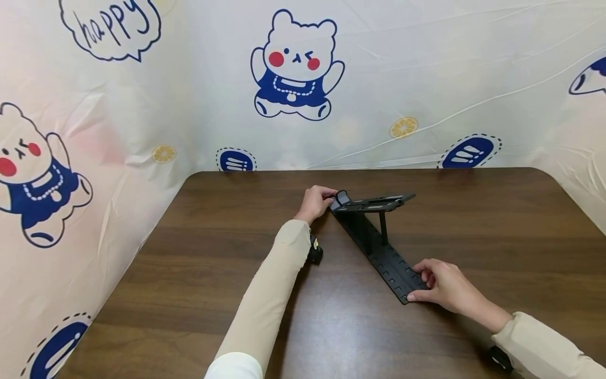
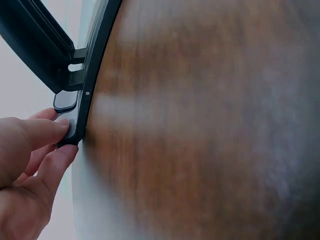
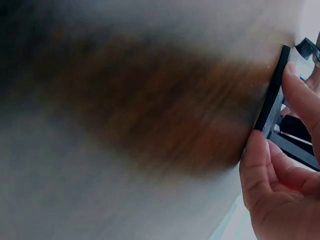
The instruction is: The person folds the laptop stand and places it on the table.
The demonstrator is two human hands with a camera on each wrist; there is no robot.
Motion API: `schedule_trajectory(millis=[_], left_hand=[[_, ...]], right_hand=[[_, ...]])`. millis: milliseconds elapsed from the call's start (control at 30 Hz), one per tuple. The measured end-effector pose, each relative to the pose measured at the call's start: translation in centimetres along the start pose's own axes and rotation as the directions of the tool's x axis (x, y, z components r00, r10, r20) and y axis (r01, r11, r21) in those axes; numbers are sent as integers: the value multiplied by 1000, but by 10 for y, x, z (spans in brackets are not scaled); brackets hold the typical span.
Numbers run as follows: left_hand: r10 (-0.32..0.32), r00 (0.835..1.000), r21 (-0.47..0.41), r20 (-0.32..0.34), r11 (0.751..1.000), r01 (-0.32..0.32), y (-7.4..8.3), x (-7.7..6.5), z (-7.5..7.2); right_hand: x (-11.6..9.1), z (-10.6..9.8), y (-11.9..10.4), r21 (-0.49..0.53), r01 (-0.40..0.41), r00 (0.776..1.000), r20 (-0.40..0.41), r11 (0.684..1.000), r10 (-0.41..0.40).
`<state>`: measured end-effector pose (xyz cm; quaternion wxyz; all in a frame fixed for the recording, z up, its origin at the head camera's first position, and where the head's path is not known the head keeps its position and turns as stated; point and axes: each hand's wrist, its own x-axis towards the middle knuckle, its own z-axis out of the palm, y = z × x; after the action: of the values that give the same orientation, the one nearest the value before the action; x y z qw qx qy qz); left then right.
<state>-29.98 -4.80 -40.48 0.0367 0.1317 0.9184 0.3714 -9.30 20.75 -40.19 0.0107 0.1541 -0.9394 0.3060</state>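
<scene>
A black folding stand (image 1: 364, 237) lies at a slant on the brown table, its long base notched along the near half. Its upper panel (image 1: 379, 203) is raised, propped by a thin support leg (image 1: 383, 227). At the far left end, my left hand (image 1: 314, 202) pinches the base beside a grey pad (image 2: 70, 117); thumb and fingers grip that corner in the left wrist view. My right hand (image 1: 445, 284) holds the near right end between thumb and fingers. In the right wrist view, the base's dark edge (image 3: 274, 90) shows between the fingertips.
The wooden table (image 1: 213, 263) has rounded far corners. Behind it and on the left hangs a pale sheet (image 1: 379, 63) with cartoon bears, touching the table's back edge. Each wrist wears a small black device (image 1: 314, 251).
</scene>
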Motion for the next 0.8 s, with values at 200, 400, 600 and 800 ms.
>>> schedule_trajectory(millis=[200,400,600,800], left_hand=[[9,1000,14,2,1000,-9,1,5,4],[3,1000,27,1,1000,-3,4,7,7],[-8,1000,14,10,1000,8,7,8,9],[-9,1000,-7,-9,1000,9,11,11,13]], right_hand=[[-1,5,-2,48,24,1000,-3,999,-24],[-3,8,-5,99,83,997,-7,992,-82],[-4,7,-6,120,93,995,18,988,-96],[0,11,-12,132,97,994,39,987,-102]])
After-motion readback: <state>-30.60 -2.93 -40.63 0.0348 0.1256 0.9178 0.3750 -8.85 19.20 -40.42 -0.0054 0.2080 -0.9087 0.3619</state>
